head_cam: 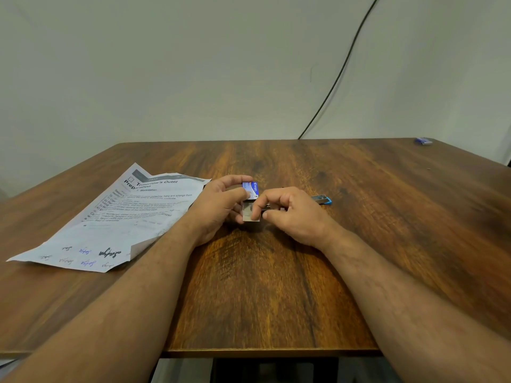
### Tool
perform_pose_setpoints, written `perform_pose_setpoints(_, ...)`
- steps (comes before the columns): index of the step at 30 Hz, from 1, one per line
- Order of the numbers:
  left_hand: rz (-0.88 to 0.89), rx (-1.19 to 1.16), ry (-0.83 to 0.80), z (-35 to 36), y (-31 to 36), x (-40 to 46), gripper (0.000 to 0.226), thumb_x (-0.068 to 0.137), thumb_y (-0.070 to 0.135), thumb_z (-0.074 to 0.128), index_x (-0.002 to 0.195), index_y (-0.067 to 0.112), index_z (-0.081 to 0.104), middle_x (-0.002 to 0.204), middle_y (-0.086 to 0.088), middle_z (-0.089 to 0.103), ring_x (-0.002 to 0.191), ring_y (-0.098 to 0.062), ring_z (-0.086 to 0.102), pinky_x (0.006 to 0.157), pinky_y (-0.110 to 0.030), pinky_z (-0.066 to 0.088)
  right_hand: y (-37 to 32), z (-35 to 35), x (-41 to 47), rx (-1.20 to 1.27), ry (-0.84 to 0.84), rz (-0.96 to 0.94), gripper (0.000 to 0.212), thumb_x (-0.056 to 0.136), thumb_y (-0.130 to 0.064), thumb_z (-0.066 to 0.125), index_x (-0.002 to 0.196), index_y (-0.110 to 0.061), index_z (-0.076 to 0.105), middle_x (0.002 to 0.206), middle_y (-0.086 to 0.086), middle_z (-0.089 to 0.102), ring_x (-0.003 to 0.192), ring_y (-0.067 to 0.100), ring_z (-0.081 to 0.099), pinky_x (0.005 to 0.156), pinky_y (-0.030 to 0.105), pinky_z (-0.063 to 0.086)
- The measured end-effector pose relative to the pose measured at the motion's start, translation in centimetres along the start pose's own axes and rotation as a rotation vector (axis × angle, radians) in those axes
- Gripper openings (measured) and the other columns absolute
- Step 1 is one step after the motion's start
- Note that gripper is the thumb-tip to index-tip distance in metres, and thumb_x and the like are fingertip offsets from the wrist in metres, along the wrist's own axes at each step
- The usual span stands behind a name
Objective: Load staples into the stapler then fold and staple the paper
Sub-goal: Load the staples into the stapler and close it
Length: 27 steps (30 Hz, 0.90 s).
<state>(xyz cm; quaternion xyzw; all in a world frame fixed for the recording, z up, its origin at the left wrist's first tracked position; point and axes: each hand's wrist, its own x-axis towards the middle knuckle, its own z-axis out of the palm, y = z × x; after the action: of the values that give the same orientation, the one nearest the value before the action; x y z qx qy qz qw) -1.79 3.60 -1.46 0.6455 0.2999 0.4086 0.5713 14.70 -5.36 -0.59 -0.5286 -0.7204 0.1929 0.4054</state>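
My left hand [221, 203] grips a small blue and white staple box [251, 189] above the middle of the table. Its inner tray [250, 212] is slid out toward me. My right hand [287, 214] pinches at that tray with thumb and forefinger; whether staples sit between the fingers is hidden. The blue and metal stapler [322, 199] lies on the table just behind my right hand, mostly covered by it. A creased printed sheet of paper [121, 219] with handwriting at its near end lies flat to the left, beside my left forearm.
The wooden table [276, 286] reaches to a pale wall. A small blue object [423, 140] rests at the far right corner. A black cable [340, 70] runs down the wall behind the table.
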Motion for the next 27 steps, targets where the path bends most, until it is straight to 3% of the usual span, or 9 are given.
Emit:
perform_pose_setpoints(5, -0.006, -0.016, 0.003, 0.0, 0.2, -0.2, 0.03, 0.096, 0.001, 0.057, 0.122, 0.014, 0.065, 0.084, -0.012, 0.065, 0.048, -0.013, 0.054, 0.043, -0.021, 0.049, 0.0, 0.2, 0.0, -0.049, 0.051, -0.001, 0.016, 0.089, -0.014, 0.067, 0.084, -0.027, 0.076, 0.058, 0.01, 0.059, 0.05, 0.007, 0.043, 0.051, 0.012, 0.035)
perform_pose_setpoints(8, -0.015, -0.03, 0.023, 0.0, 0.3, -0.3, 0.031, 0.096, 0.002, 0.058, 0.125, 0.012, 0.064, 0.081, -0.008, 0.064, 0.046, -0.01, 0.053, 0.044, -0.021, 0.05, 0.1, 0.3, 0.0, -0.054, 0.109, -0.024, 0.011, 0.089, -0.016, 0.069, 0.088, -0.027, 0.071, 0.05, -0.006, 0.048, 0.045, 0.005, 0.038, 0.048, 0.014, 0.034)
perform_pose_setpoints(11, -0.024, -0.06, 0.035, 0.0, 0.4, -0.4, 0.032, 0.097, 0.003, 0.058, 0.128, 0.011, 0.062, 0.081, -0.008, 0.068, 0.047, -0.008, 0.057, 0.045, -0.019, 0.052, 0.1, 0.1, -0.1, -0.017, 0.145, -0.041, 0.016, 0.089, -0.013, 0.07, 0.095, -0.026, 0.064, 0.052, -0.007, 0.049, 0.045, 0.005, 0.038, 0.046, 0.017, 0.033)
perform_pose_setpoints(17, -0.016, -0.134, 0.066, 0.4, 0.7, -0.6, 0.035, 0.098, 0.001, 0.055, 0.133, 0.005, 0.055, 0.054, 0.008, 0.064, 0.041, -0.005, 0.055, 0.046, -0.017, 0.053, 0.3, 0.0, -0.2, -0.033, 0.136, -0.057, 0.019, 0.084, -0.02, 0.078, 0.095, -0.021, 0.062, 0.052, -0.01, 0.044, 0.043, 0.005, 0.035, 0.047, 0.019, 0.03)
perform_pose_setpoints(21, -0.002, -0.14, 0.028, 0.4, 1.0, -1.0, 0.034, 0.099, -0.001, 0.054, 0.132, 0.008, 0.055, 0.057, 0.006, 0.066, 0.042, -0.005, 0.057, 0.047, -0.019, 0.054, 0.7, 0.3, 0.3, -0.046, 0.22, -0.04, 0.019, 0.082, -0.031, 0.08, 0.09, -0.024, 0.064, 0.052, -0.006, 0.05, 0.047, 0.008, 0.041, 0.049, 0.021, 0.033)
perform_pose_setpoints(27, 0.043, -0.177, -0.035, 0.0, 1.1, -1.2, 0.035, 0.096, -0.002, 0.055, 0.122, 0.021, 0.06, 0.071, -0.008, 0.07, 0.052, -0.016, 0.065, 0.048, -0.021, 0.057, 1.0, 0.3, 0.6, 0.041, 0.2, 0.084, 0.017, 0.08, -0.037, 0.08, 0.084, -0.023, 0.07, 0.048, -0.011, 0.052, 0.047, 0.006, 0.041, 0.053, 0.027, 0.033)
